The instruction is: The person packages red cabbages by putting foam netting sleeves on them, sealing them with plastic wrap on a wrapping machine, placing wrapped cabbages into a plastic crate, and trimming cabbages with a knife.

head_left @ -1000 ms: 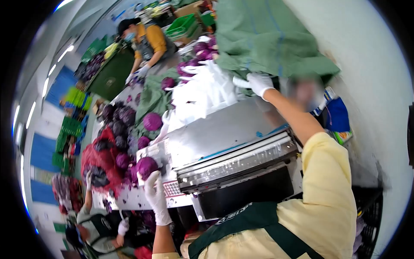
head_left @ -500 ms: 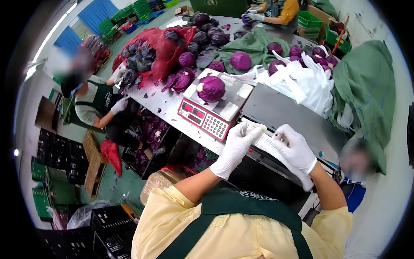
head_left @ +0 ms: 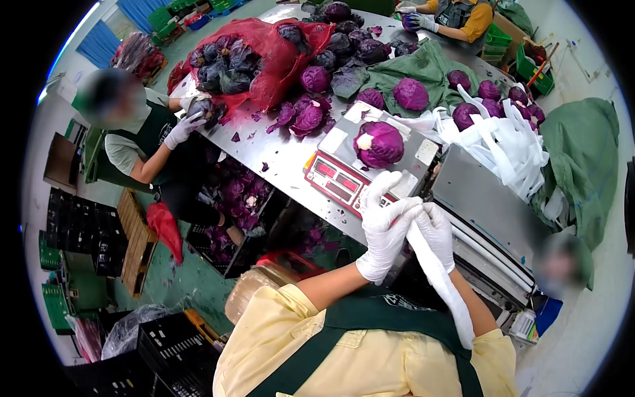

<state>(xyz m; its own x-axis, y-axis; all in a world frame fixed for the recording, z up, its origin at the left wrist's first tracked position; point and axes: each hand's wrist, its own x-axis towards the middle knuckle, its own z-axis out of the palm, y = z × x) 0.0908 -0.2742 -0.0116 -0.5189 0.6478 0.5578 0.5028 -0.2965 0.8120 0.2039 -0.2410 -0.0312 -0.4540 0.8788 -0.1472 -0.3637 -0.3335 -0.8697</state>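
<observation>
White gloves cover both of my hands, which are close together in front of the scale (head_left: 338,184). My left hand (head_left: 387,231) is closed on a long white foam net sleeve (head_left: 444,291), one end of which sticks up above the fingers. My right hand (head_left: 436,237) grips the same sleeve from the other side, and its loose end hangs down over my right forearm. On the scale's metal plate rests a purple cabbage (head_left: 379,144) with a pale stem end, touched by neither hand.
A metal table (head_left: 254,155) bears a red net bag (head_left: 278,73) of dark cabbages, loose purple cabbages (head_left: 410,94) and white sleeves (head_left: 508,149). A grey machine (head_left: 483,192) stands right of the scale. One co-worker (head_left: 149,132) is at left, another (head_left: 463,20) at the far side.
My hands have come together, and the sleeve has swung from lying across the machine's edge to hanging over my right forearm. The camera view has shifted. The left co-worker's hands now meet at a cabbage.
</observation>
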